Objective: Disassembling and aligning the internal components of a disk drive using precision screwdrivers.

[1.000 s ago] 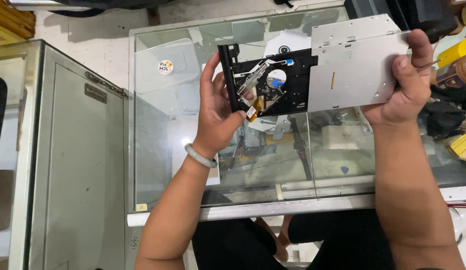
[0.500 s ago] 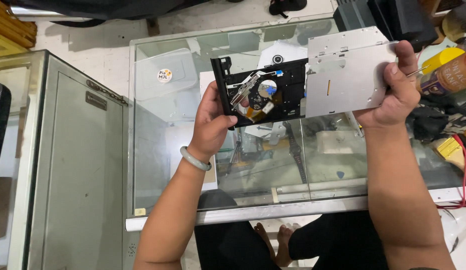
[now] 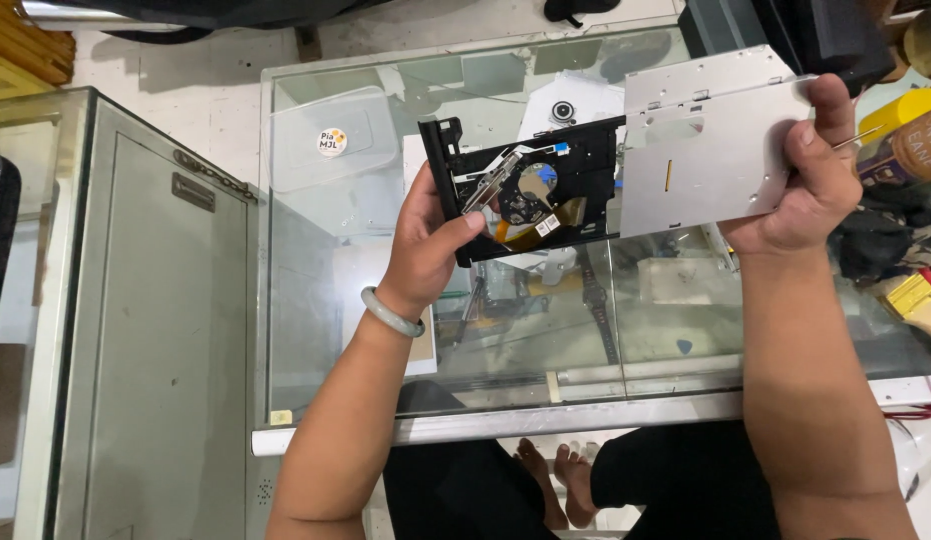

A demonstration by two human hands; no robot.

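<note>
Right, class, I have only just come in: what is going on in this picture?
A person holds a slim optical disc drive over a glass-topped counter. The left hand grips the black tray, which is slid out, its mechanism exposed. The right hand holds the grey metal casing.

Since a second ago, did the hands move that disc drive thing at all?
Barely. The black tray looks pulled a bit farther left out of the silver drive case. The left hand still grips the tray, the right hand the case, above the glass counter.
</note>
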